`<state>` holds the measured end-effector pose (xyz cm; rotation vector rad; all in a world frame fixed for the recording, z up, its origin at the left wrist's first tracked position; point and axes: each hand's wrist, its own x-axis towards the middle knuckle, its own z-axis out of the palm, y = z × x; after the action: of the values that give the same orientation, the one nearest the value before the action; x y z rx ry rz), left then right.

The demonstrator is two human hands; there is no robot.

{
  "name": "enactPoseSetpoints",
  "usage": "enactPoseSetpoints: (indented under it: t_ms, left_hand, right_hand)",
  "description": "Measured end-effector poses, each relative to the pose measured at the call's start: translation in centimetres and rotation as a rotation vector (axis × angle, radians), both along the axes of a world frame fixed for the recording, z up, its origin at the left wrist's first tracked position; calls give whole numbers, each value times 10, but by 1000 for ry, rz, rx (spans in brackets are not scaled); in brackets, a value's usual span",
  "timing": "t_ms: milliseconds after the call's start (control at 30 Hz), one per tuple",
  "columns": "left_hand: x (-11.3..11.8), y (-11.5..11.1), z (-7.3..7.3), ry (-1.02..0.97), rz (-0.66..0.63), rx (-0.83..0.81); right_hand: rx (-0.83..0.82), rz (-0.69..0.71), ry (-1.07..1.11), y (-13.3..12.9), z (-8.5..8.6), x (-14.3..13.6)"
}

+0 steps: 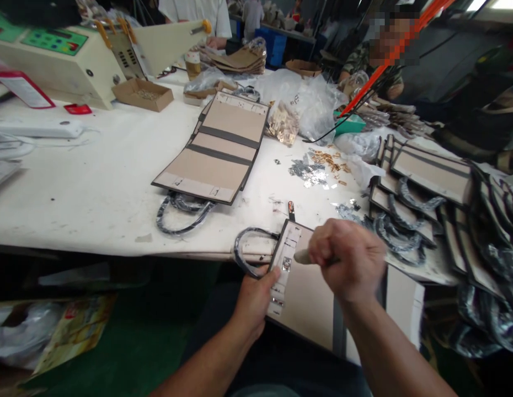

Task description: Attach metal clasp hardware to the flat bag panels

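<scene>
A beige bag panel (310,286) with dark edging lies tilted at the table's front edge, partly over my lap. My left hand (256,298) grips its left edge, thumb on top. Just above that thumb, a small metal piece (287,264) sits on the panel's pale strip. My right hand (349,259), slightly blurred, is closed around a tool with a blunt greyish end (302,257) pointing at the strip; the rest of the tool is hidden in the fist. A plastic-wrapped dark handle (240,242) loops out beyond the panel's left edge.
Another bag panel stack (223,149) lies mid-table. Silver metal plates (308,172) and gold-coloured pieces (331,160) are scattered behind my work. Several panels with wrapped handles (430,171) pile up at right. A beige machine (62,60) stands back left. Other people are across the table.
</scene>
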<state>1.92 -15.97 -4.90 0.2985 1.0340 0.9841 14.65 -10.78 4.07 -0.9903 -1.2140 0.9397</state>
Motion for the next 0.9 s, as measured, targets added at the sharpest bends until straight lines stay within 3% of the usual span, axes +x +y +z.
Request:
enactPoseSetpoints:
  t_ms: [133, 267, 433, 600, 667, 767, 900]
  left_hand:
    - [-1, 0, 3, 8, 4, 6]
    - [-2, 1, 4, 18, -7, 24]
    - [-2, 0, 2, -8, 14, 45]
    - [-1, 0, -3, -13, 6, 30]
    - [-2, 0, -3, 13, 3, 30]
    - [-4, -2, -3, 22, -15, 34]
    - [-7, -14, -4, -11, -29, 11]
  right_hand:
    - [-72, 45, -89, 0, -4, -5]
    - [15, 131, -66, 4, 5, -16]
    - [-76, 191, -314, 8, 5, -14]
    - [51, 120, -99, 1, 0, -9]
    - [28, 108, -111, -2, -5, -7]
    - [-120, 63, -311, -6, -9, 9]
    - [-271, -138, -739, -4, -9, 45]
